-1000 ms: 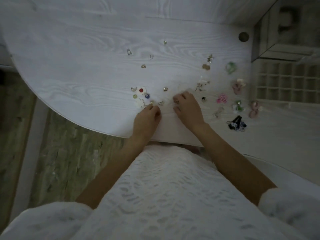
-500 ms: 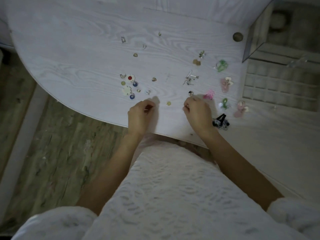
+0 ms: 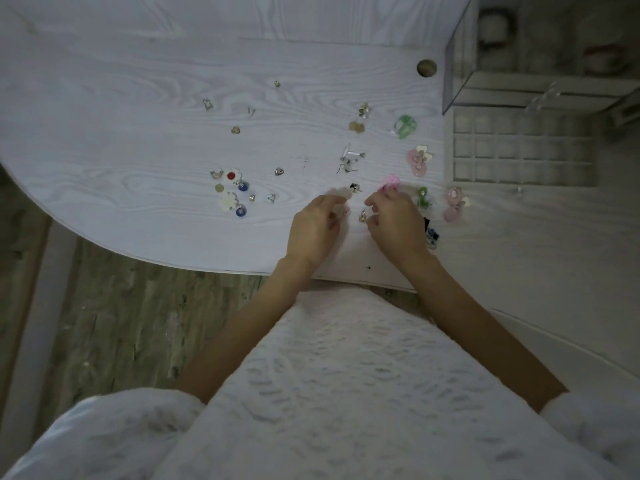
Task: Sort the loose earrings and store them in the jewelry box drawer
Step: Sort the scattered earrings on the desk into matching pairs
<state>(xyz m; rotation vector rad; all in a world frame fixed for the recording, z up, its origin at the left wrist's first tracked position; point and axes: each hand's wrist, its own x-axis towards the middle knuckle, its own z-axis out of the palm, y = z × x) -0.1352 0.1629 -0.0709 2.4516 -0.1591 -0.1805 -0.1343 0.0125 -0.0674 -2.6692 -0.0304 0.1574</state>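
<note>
Pretty dim shot, but here's the layout. Loose earrings are scattered all over the pale wood-grain counter (image 3: 104, 140), and the landmark is the white jewelry box drawer (image 3: 523, 150) with its grid of little square compartments. It's pulled out, and I can't make out anything in the cells.

Both hands are close together, down and to the left of that drawer, near the counter's front edge. The left hand (image 3: 313, 228) has its fingers curled with the tips pinched together, but it's too blurry there to tell whether its grip has anything in it. The right hand (image 3: 398, 223) is curled in the same way, fingertips right at a small gold-coloured earring (image 3: 362, 215) sitting between the two hands; I can't tell if it's pinching it or just touching.

Just left of the drawer sits a column of chunkier pieces: a green translucent one (image 3: 405, 125), a pink flower-shaped pair (image 3: 419, 160), another pink pair (image 3: 454, 204). Far left of the drawer is a cluster of white flower earrings with red and blue centres (image 3: 231, 188).

Handling-wise I'd guess these are feather-light and stiff, with thin posts and hooks that bend or snag easily. Best to pinch the decorative body with fingertips, not the wire, and slide the slippery flat ones before lifting them.
</note>
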